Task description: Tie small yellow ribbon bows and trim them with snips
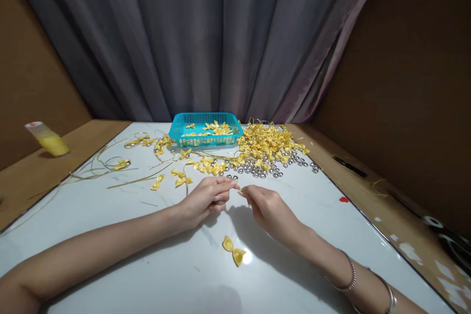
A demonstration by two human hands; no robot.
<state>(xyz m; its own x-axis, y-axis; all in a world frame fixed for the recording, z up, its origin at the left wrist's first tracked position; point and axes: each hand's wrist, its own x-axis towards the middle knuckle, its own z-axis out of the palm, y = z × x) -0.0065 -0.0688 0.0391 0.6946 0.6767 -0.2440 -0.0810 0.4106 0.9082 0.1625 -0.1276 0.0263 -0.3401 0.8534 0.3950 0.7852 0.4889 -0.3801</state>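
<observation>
My left hand point(211, 198) is closed, thumb and forefinger pinched together. Facing it, my right hand point(270, 208) pinches too, and a tiny pale bit shows between the two sets of fingertips. What either hand holds is too small to name. A gold cord point(186, 184) rises behind the left hand; whether it is held cannot be told. Below the hands a yellow ribbon bow point(233, 251) lies on the white tabletop point(147, 274). Just beyond the fingertips lie small silver bells or beads point(257, 169), partly hidden near the left hand.
A turquoise basket point(172, 132) with yellow bows stands at the back. Right of it is a heap of yellow bows point(267, 142). Gold cords point(136, 179) spread leftward. A bottle with yellow contents point(53, 142) stands far left; scissors point(451, 240) lie far right.
</observation>
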